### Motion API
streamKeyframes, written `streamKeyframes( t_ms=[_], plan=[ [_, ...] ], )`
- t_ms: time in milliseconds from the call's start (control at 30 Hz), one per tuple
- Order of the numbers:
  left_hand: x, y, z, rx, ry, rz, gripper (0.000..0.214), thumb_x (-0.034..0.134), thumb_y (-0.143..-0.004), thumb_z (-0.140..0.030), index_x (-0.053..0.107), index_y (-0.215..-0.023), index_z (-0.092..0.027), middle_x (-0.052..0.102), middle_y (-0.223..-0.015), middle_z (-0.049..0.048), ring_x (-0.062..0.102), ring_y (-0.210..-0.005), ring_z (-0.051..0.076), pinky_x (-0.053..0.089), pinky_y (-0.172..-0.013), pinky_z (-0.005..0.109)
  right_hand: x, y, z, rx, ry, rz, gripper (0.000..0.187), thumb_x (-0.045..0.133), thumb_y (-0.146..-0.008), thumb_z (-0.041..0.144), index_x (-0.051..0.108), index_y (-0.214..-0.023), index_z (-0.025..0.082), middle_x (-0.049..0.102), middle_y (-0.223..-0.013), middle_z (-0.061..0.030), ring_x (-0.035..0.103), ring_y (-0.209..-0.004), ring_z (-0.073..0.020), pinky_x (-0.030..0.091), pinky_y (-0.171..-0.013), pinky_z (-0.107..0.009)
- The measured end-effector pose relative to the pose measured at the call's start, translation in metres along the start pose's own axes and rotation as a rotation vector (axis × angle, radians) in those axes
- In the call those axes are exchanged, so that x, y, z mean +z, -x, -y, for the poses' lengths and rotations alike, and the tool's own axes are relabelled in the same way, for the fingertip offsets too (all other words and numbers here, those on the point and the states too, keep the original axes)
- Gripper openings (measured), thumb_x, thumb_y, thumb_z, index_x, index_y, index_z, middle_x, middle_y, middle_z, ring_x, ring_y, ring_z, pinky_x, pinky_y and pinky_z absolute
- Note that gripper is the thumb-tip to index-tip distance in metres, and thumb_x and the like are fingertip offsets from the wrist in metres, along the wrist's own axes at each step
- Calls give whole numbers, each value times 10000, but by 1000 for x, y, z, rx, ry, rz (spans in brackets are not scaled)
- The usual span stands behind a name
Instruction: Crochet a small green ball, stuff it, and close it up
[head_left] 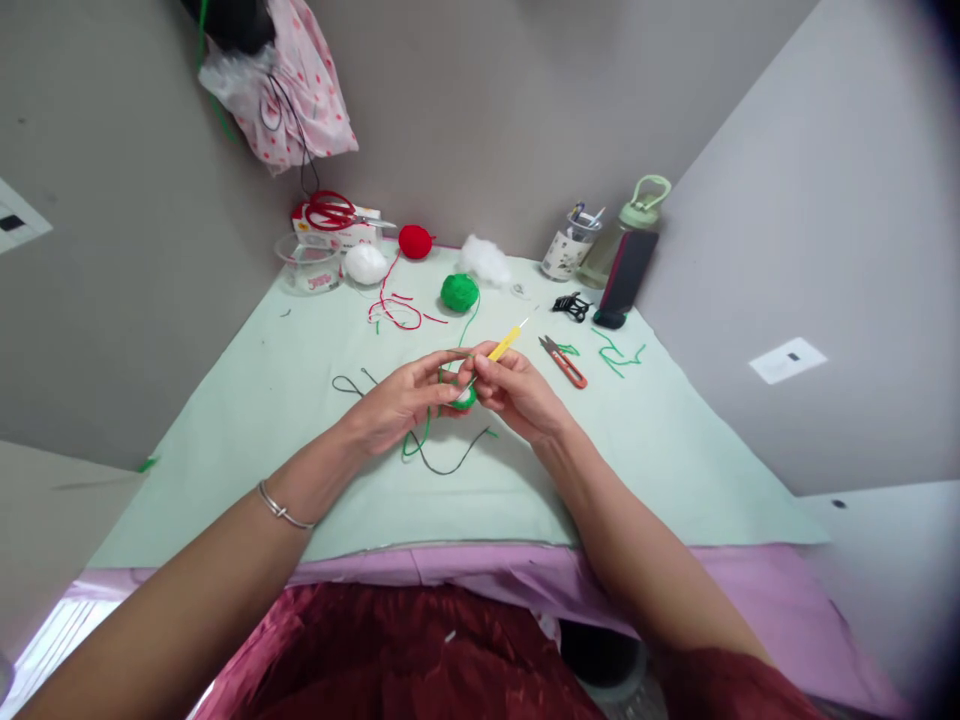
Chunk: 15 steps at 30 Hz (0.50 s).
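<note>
My left hand (401,400) pinches a small round green-and-white crochet piece (465,397), with green yarn (428,428) looped about its fingers. My right hand (521,392) grips a yellow-handled crochet hook (505,344). One metal end of the hook points up and away; its other end reaches down to the piece, partly hidden by my fingers. From the green yarn ball (459,292) a strand runs down toward my hands. Below them a dark cord (446,472) curves over the pale green cloth, and a loop of it shows left of my left hand.
Red-handled thread snips (564,362) lie right of my hands, near green yarn scraps (619,355) and a black clip (572,305). Behind are a red yarn ball (415,241), a white ball (365,264), white stuffing (484,260), a clear tub (311,272), large scissors (331,211), a pen cup (568,252), a phone (628,272) and a bottle (600,262).
</note>
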<state>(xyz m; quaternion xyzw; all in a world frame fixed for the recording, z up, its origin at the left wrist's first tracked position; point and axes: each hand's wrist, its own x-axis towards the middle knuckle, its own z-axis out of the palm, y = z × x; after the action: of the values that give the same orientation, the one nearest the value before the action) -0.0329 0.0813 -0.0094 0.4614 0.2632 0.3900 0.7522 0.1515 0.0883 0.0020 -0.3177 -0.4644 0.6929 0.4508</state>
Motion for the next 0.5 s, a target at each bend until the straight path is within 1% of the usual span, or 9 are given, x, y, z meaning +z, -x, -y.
streamKeyframes(
  t_ms=[100, 200, 367, 500],
  plan=[
    [-2, -2, 3, -21, -11, -36, 483, 824, -780, -208, 739, -1255, -210, 696, -945, 24, 659, -967, 175, 499, -904, 324, 1, 0, 0, 12, 6, 27, 339, 856, -767, 422, 643, -829, 167, 674, -665, 27, 350, -458, -31, 168, -415, -173],
    [-4, -4, 8, -14, -47, -70, 466, 838, -774, -243, 738, -1226, -187, 712, -907, 20, 657, -911, 161, 479, -882, 314, 4, 1, -1, 22, 12, 10, 320, 836, -775, 403, 638, -823, 157, 642, -603, 42, 337, -429, -28, 145, -411, -185],
    [-4, -10, 18, 58, -174, -126, 465, 803, -767, -204, 678, -1214, -170, 734, -937, 30, 683, -885, 170, 498, -877, 336, 10, 6, -3, 16, 9, -66, 302, 826, -759, 376, 605, -798, 174, 492, -489, 99, 291, -416, -31, 125, -423, -197],
    [2, -16, 25, 115, -273, -177, 410, 747, -761, -148, 618, -1149, -166, 740, -915, 24, 697, -867, 170, 518, -867, 342, 15, 8, -8, 5, 28, -142, 286, 817, -742, 344, 586, -798, 187, 477, -468, 103, 291, -410, -33, 120, -431, -200]
  ],
)
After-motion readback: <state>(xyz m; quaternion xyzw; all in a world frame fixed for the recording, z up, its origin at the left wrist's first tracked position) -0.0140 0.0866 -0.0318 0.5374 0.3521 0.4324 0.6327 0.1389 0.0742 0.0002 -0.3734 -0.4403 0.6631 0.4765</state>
